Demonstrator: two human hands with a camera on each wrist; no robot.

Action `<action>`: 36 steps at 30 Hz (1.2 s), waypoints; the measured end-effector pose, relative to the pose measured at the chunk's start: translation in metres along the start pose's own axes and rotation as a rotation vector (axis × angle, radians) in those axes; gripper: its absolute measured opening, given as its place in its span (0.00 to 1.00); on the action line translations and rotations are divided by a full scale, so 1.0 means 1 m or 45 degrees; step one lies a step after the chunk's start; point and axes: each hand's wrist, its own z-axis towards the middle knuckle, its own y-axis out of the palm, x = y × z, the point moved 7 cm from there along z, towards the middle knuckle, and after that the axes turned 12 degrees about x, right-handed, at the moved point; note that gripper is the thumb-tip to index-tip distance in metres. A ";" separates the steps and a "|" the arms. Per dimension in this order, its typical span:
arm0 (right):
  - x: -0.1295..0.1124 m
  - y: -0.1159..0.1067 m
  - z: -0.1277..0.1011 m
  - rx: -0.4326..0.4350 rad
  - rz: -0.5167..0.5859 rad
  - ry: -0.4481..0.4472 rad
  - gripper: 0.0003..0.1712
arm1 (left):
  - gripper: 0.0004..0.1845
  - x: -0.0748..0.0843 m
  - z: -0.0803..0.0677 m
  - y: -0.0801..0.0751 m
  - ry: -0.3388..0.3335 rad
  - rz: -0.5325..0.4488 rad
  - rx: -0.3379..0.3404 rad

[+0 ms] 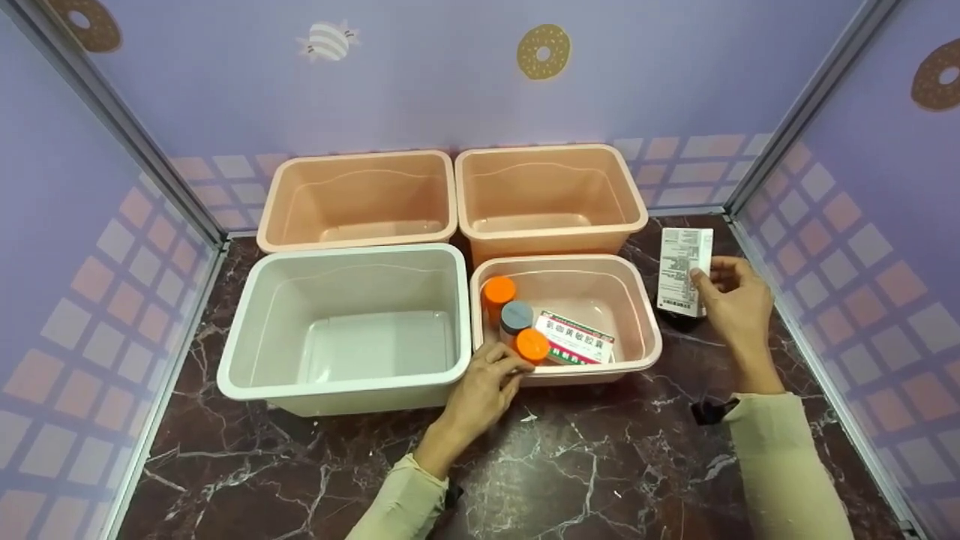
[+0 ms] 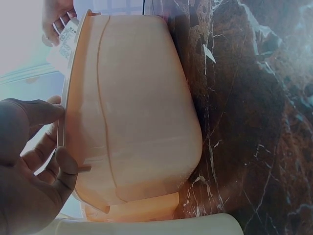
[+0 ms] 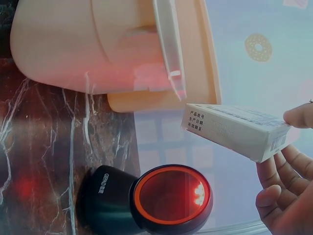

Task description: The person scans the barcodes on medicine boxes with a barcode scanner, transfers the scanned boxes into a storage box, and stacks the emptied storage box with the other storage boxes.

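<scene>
My right hand [image 1: 731,296] pinches a white printed carton [image 1: 684,270] upright at the right side of the table. In the right wrist view the carton [image 3: 234,129] hangs just above a black scanner [image 3: 166,200] with a red glowing window, and my right hand [image 3: 288,186] grips its end. My left hand [image 1: 487,379] is at the front left corner of the small pink bin [image 1: 645,300], fingers curled over its rim beside an orange-capped bottle [image 1: 532,345]. The left wrist view shows my left hand [image 2: 29,171] at the rim of the pink bin [image 2: 142,112].
The small pink bin also holds a grey-capped bottle [image 1: 516,315], another orange-capped bottle [image 1: 499,291] and a red-and-green medicine box [image 1: 575,339]. A white bin [image 1: 240,330] stands to its left. Two larger pink bins [image 1: 360,161] [image 1: 551,150] line the back. Purple walls enclose the marble table [image 1: 600,465].
</scene>
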 end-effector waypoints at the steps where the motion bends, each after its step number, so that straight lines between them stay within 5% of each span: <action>1: -0.002 0.001 0.001 0.003 0.007 -0.006 0.19 | 0.08 0.000 0.000 0.000 0.003 0.001 0.002; 36: -0.062 0.041 0.031 -0.053 0.102 -0.189 0.18 | 0.07 0.001 0.001 0.000 0.021 0.014 0.015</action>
